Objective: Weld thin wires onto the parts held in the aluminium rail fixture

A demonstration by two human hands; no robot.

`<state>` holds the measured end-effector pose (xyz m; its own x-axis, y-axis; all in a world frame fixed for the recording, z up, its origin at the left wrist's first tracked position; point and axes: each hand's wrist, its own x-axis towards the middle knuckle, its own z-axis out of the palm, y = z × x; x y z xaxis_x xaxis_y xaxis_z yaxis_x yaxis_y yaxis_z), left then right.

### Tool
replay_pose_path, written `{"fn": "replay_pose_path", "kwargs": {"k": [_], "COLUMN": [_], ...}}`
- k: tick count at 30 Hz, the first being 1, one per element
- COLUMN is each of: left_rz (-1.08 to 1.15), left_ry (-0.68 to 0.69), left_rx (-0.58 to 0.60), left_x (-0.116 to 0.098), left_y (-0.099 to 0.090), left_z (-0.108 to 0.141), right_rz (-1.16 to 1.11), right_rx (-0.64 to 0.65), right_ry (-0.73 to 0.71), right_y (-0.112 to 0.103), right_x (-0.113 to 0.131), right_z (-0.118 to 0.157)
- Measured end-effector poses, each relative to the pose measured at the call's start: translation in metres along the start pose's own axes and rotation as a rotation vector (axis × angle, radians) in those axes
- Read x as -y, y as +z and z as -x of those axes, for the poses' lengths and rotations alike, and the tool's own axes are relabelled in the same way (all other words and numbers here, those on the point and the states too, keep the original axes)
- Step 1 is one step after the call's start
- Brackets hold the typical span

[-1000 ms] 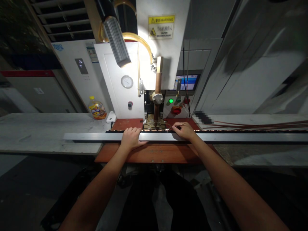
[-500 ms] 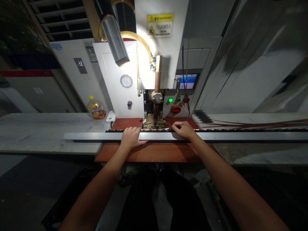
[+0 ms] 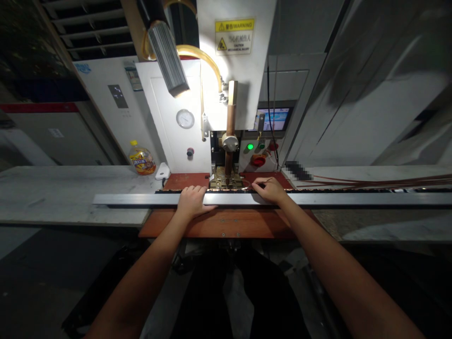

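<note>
A long silver metal bar (image 3: 240,199) lies across the front of the machine, with a dark strip of coppery edging (image 3: 165,191) along its far side. My left hand (image 3: 192,200) is closed over the bar, fingers on top and thumb stretched along the near side. Just right of the machine's copper electrode rod (image 3: 229,162), my right hand (image 3: 270,190) rests at the bar with finger and thumb pinched on a thin wire (image 3: 247,184). The wire curves toward the rod's lower tip, above a brass-coloured fixture (image 3: 217,179). Fine detail at the tip is too small to tell.
Behind stands the white machine (image 3: 176,89) with a gauge, a lit green button (image 3: 250,147), a red knob (image 3: 258,161) and a screen (image 3: 280,118). A yellow-capped bottle (image 3: 142,160) stands left. Brown wires (image 3: 381,181) lie right. A red-brown board (image 3: 226,225) is under the bar.
Both hands and the bar stay in practically the same place. The picture on the machine's screen and the lit display on the left cabinet look different.
</note>
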<state>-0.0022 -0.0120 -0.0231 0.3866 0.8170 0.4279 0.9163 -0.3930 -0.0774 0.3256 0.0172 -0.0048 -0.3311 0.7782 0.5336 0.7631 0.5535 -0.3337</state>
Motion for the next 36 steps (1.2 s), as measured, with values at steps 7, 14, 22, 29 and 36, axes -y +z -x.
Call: {"fn": "replay_pose_path", "kwargs": {"k": [7,14,22,29,36], "left_rz": [-0.017,-0.020,-0.018,-0.031,-0.033], "left_ry": [0.005,-0.003,-0.005,0.001,-0.015], "left_rx": [0.025,0.047,0.088,0.102,0.136], "left_x": [0.000,0.001,0.002,0.002,0.002], "left_y": [-0.001,-0.002,-0.004,-0.004,-0.005], "left_z": [-0.002,-0.004,-0.007,-0.009,-0.011], "right_rz": [-0.006,0.000,-0.002,-0.012,-0.014], "right_rx": [-0.023,-0.015,-0.009,-0.014,-0.018], "right_ry": [-0.022,-0.028,-0.010,-0.009,-0.013], "right_y": [0.001,0.002,0.001,0.003,0.004], "right_x": [-0.002,-0.005,-0.004,-0.006,-0.008], "right_z": [-0.002,-0.004,-0.006,-0.007,-0.009]}}
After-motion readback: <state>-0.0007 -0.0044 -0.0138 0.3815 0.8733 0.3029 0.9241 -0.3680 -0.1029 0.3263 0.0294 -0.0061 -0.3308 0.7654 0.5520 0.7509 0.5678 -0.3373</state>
